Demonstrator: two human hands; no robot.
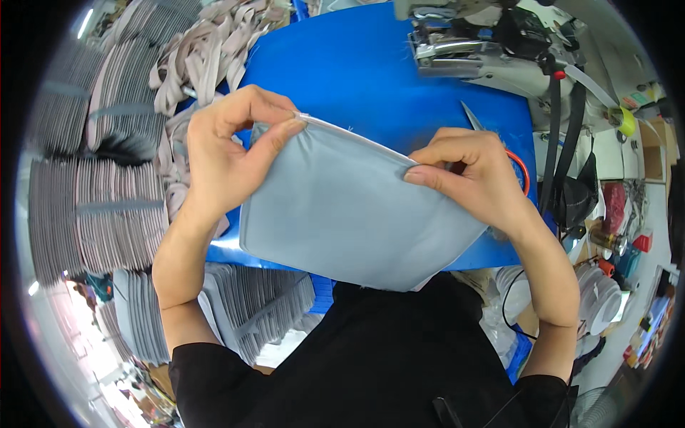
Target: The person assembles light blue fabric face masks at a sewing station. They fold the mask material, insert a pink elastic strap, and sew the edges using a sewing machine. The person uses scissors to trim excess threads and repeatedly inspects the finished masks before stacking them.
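A grey-blue fabric panel (357, 207) hangs between my two hands, its lower part over the near edge of the blue table. My left hand (235, 143) pinches one end of its upper edge between thumb and fingers. My right hand (474, 167) pinches the same edge farther right. Between them the edge, with a thin pale strip along it, runs taut and slopes down to the right. Scissors (524, 173) with an orange-red handle lie partly hidden behind my right hand, one blade pointing up past it.
The blue tabletop (321, 57) spreads beyond the panel. A sewing machine (471, 46) stands at the far right. A heap of pale fabric straps (207, 53) lies at the far left. Tied stacks of grey panels (118, 210) rise on the left, with another stack (260, 307) below the table edge.
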